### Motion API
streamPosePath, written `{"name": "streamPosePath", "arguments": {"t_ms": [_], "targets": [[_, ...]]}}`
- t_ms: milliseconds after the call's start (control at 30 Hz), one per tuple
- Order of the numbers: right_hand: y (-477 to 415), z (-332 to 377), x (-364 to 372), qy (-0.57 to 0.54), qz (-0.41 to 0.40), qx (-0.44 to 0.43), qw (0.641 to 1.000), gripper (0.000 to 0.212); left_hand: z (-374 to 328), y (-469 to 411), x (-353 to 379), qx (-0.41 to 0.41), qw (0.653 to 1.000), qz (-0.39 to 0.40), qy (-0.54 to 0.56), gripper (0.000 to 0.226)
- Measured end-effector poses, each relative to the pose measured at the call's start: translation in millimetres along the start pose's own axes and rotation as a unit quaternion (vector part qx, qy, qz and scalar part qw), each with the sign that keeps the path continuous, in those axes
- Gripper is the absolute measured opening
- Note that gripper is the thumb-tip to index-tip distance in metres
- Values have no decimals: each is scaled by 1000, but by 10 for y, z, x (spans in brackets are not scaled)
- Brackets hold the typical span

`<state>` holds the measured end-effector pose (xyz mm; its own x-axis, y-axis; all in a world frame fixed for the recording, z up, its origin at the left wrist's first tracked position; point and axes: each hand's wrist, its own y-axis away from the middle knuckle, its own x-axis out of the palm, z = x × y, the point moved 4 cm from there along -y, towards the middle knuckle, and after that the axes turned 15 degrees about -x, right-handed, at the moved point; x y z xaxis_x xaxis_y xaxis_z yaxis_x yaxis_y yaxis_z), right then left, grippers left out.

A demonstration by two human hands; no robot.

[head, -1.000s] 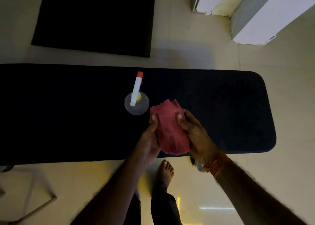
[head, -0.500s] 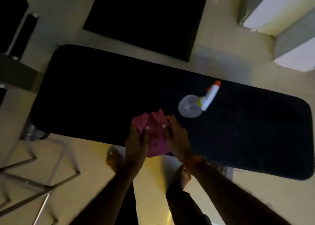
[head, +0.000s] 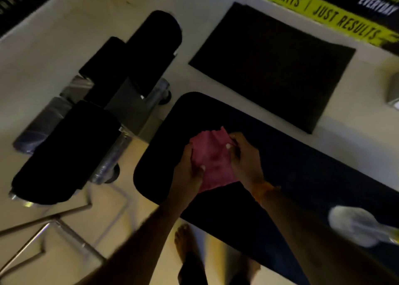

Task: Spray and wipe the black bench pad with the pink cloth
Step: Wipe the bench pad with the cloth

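Note:
The pink cloth (head: 212, 155) is bunched between both hands above the left end of the black bench pad (head: 291, 172). My left hand (head: 186, 176) grips its left side, thumb on top. My right hand (head: 246, 159) pinches its upper right edge. The pad runs from the middle of the view down to the lower right. The clear spray bottle (head: 356, 224) lies blurred on the pad at the right edge, well to the right of my hands.
Black foam roller pads (head: 64, 151) and the bench's metal frame (head: 129, 107) stand left of the pad. A black floor mat (head: 269, 62) lies beyond it. Metal legs (head: 43, 230) cross the lower left floor. My bare feet (head: 183, 241) are near the pad's front edge.
My view has swung left along the bench, and both hands have carried the cloth to the pad's left end. The spray bottle now sits far to the right.

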<state>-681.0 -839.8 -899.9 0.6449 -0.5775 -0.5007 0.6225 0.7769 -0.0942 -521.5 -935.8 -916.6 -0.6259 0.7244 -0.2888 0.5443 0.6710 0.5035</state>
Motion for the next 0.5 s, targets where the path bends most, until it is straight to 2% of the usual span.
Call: {"name": "streamPosePath", "arguments": {"t_ms": [100,200,233,267,333,400,433,500], "targets": [[-619,-48,159,-11,-7,-16,1000,15,-192,-453,-169,8,998,-54,29,78],[-1057,-217,268,-6,6,19,1000,24,-197,-826,-313,-11,997,-55,60,92],[-1137,-292,305,29,21,26,999,35,-174,-913,-352,-17,998,-55,32,100],[-1181,-361,347,76,40,21,996,48,-157,-975,-396,-19,997,-60,-40,108],[-1189,-399,481,150,85,-42,984,64,-69,-1065,-448,-2,978,-49,-201,130],[-1161,-385,730,223,173,-124,951,73,27,-1099,-456,-5,947,-18,-320,154],[-1130,-427,860,266,216,-146,928,75,102,-1124,-434,-3,932,-14,-362,160],[-1087,-518,1008,327,243,-165,898,76,175,-1141,-391,2,915,-17,-404,163]]}}
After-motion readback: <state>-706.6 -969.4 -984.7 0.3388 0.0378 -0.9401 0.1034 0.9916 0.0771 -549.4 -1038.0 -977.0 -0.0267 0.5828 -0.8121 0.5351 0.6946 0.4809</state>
